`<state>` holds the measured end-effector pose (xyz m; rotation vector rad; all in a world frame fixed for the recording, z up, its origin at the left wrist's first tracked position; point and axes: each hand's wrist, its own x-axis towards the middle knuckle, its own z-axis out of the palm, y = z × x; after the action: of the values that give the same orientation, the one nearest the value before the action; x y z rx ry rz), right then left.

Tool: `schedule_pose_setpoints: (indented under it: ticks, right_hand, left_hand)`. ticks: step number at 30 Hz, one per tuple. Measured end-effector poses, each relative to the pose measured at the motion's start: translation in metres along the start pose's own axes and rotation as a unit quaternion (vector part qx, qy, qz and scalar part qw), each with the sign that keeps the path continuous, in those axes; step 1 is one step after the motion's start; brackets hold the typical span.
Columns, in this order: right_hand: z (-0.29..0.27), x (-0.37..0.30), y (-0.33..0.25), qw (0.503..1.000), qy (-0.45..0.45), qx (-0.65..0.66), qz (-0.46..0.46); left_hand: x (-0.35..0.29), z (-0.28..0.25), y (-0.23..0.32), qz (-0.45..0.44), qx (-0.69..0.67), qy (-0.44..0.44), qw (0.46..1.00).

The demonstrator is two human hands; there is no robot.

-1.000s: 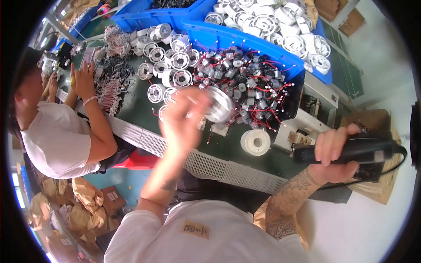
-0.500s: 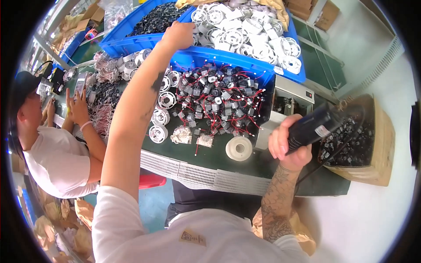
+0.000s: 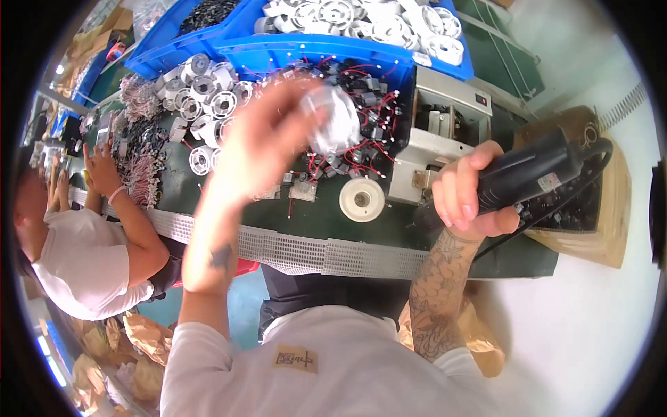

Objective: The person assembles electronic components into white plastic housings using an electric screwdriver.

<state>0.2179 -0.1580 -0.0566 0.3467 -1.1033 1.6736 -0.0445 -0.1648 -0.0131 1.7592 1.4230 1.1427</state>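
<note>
My left hand (image 3: 267,132) is raised over the bench, smeared by motion, with its fingers on a round white plastic housing (image 3: 335,121). Beneath that housing lies a heap of small motors (image 3: 375,128) with red wires, partly hidden by the hand. A black electric screwdriver (image 3: 524,174) is wrapped in my right hand (image 3: 467,191), its tip pointing down and left and its cable trailing from the rear end. Between the two hands, a round cream-white fixture (image 3: 375,203) with a hole in its middle sits near the bench's front edge.
Blue bins (image 3: 278,50) at the back hold white housings and small black parts. A grey metal machine (image 3: 420,128) stands right of the motors, beside a cardboard box (image 3: 580,247). White housings (image 3: 200,87) and wire bundles (image 3: 142,181) lie left. A co-worker (image 3: 90,250) sits at far left.
My left hand has come back from the bin of white housings toward me, carrying one housing. The view has shifted; my right hand still grips the screwdriver, now turned more sideways.
</note>
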Motion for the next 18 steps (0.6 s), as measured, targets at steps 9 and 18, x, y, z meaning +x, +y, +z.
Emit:
schedule_pose_setpoints:
  ticks: [9,18]
  right_hand:
    - [0.004,0.002,-0.003,0.999,0.009,-0.026,0.046]
    - [0.007,0.005,0.003,0.999,0.003,-0.026,0.048]
  left_hand:
    - [-0.084,0.092,-0.037,0.046,0.092,0.056,0.993]
    - [-0.095,0.078,-0.015,0.097,0.196,0.017,0.976]
